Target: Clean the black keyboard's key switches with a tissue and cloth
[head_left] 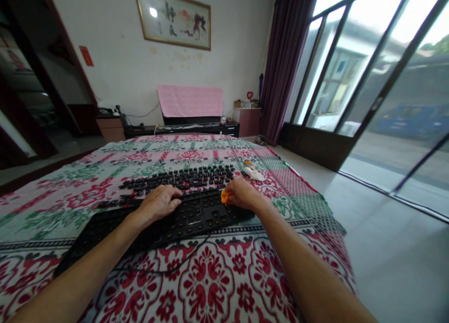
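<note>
A black keyboard frame point(196, 217) with its keycaps removed lies on a red, green and white patterned cloth point(217, 276). Several loose black keycaps point(185, 178) lie in rows just beyond it. My left hand point(159, 202) rests on the frame's upper edge with its fingers curled down, and what they hold, if anything, is hidden. My right hand point(242, 193) is at the frame's right end, pinched on a small orange object point(224, 196).
A small white and orange item point(254, 172) lies on the cloth beyond my right hand. A black cable point(175, 267) runs from the keyboard toward me. The cloth's right edge drops to a grey floor point(379, 238) beside glass doors.
</note>
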Available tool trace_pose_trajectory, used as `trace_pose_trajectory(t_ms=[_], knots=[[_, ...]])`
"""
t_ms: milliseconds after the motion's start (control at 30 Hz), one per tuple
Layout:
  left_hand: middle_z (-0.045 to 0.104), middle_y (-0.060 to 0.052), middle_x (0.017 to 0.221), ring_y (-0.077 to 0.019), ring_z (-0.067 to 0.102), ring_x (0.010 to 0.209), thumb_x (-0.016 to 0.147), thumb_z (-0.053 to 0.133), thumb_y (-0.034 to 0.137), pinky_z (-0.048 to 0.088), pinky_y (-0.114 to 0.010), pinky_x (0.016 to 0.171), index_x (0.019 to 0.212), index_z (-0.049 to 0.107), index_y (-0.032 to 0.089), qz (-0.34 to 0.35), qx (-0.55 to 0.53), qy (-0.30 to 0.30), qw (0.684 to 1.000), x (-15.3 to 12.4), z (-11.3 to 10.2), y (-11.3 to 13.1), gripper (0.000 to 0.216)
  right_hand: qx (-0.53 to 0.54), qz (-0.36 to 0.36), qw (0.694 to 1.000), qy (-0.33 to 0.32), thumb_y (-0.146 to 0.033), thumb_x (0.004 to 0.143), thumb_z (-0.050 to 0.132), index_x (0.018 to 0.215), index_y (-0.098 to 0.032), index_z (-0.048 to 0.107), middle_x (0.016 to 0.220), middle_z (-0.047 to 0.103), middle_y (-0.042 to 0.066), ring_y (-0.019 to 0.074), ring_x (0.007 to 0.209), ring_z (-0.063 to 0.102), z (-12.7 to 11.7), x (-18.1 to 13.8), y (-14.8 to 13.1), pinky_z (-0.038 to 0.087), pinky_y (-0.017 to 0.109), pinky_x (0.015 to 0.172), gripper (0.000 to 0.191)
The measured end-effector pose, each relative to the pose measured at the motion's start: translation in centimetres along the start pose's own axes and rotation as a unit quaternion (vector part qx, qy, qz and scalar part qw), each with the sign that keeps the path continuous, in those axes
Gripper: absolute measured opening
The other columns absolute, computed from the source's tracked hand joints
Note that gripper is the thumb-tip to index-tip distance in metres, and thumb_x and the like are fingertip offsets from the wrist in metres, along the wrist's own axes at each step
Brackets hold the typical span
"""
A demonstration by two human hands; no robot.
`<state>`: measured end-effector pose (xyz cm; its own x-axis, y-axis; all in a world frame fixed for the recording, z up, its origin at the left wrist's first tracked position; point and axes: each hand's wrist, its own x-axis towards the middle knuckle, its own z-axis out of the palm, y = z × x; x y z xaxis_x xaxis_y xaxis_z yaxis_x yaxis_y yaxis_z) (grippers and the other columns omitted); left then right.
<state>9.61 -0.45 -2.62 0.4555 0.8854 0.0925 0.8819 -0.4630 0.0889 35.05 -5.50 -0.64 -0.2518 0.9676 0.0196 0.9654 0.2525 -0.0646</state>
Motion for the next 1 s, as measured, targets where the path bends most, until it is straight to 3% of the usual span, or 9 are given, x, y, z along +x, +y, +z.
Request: trace_pose_trajectory(t_ms=[233,733,867,1000], knots=[[0.064,0.001,0.086,-0.0149,0.057,0.081,0.065,0.048,0.036,0.040,-0.021,0.068,0.091,0.061,0.024,-0.014,-0.036,-0.021,0.999,0.5,-0.2,-0.1,0.032,0.022,-0.016,0.999,0.020,-0.020,0.069,0.048,0.087,-0.017,0.066,0.077,0.066,0.005,0.0130,0.068,0.056,0.9,-1.5,-0.2,0.036,0.018,0.056,0.026],[0.065,0.004,0.080,-0.0118,0.058,0.074,0.063,0.049,0.038,0.038,-0.017,0.063,0.088,0.062,0.025,-0.031,-0.040,-0.020,0.999,0.5,-0.5,0.2,0.031,0.080,-0.116,0.990,-0.012,-0.015,0.061,0.051,0.084,-0.017,0.068,0.075,0.065,0.004,0.0114,0.063,0.054,1.0,-2.7,0.4,0.035,0.018,0.053,0.028],[0.064,0.004,0.079,-0.0122,0.057,0.074,0.063,0.049,0.039,0.038,-0.017,0.063,0.089,0.062,0.025,-0.029,-0.036,-0.022,0.999,0.6,-0.4,0.0,0.032,0.105,-0.112,0.987,-0.038,-0.017,0.060,0.051,0.082,-0.017,0.067,0.069,0.064,0.001,0.0094,0.059,0.052,0.9,-2.6,0.6,0.034,0.016,0.049,0.027],[0.064,0.004,0.079,-0.0121,0.057,0.074,0.063,0.049,0.040,0.038,-0.017,0.062,0.089,0.061,0.026,-0.032,-0.035,-0.022,0.999,0.7,-0.4,0.1,0.032,0.108,-0.050,0.988,-0.104,-0.020,0.059,0.052,0.080,-0.019,0.067,0.062,0.061,-0.001,0.0091,0.055,0.052,-0.1,-3.1,1.0,0.032,0.016,0.044,0.026]])
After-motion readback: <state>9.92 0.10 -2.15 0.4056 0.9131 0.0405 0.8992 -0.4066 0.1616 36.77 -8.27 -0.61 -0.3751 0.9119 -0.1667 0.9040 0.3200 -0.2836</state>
